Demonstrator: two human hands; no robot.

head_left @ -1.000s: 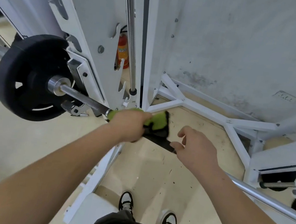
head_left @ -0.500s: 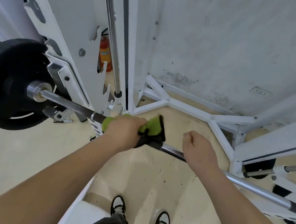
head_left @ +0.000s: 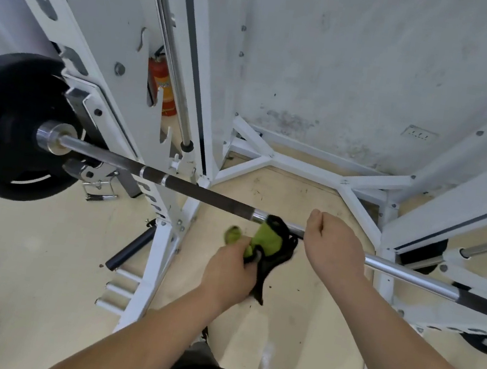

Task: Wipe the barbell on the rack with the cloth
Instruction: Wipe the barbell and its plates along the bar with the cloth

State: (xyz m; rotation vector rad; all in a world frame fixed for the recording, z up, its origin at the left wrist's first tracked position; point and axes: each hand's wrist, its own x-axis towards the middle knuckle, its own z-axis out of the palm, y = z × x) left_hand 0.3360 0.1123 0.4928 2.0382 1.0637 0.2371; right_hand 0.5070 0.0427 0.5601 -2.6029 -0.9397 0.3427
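A steel barbell (head_left: 203,192) with dark knurled sections lies across the white rack (head_left: 162,235), running from a black weight plate (head_left: 1,129) at the left to the lower right. My left hand (head_left: 230,274) is closed on a green and black cloth (head_left: 271,245). It holds the cloth just below and in front of the bar; the cloth's top edge reaches the bar. My right hand (head_left: 332,248) is wrapped around the bar right beside the cloth.
White rack uprights stand left (head_left: 144,81) and right (head_left: 453,209), with white floor braces (head_left: 344,180) behind the bar. A red fire extinguisher (head_left: 161,83) sits behind the left upright. A black roller (head_left: 128,249) juts out low on the left. Grey wall behind.
My left hand has come off the bar, sliding right and down with the cloth. My right hand went from open to gripping the bar. The view has shifted right.
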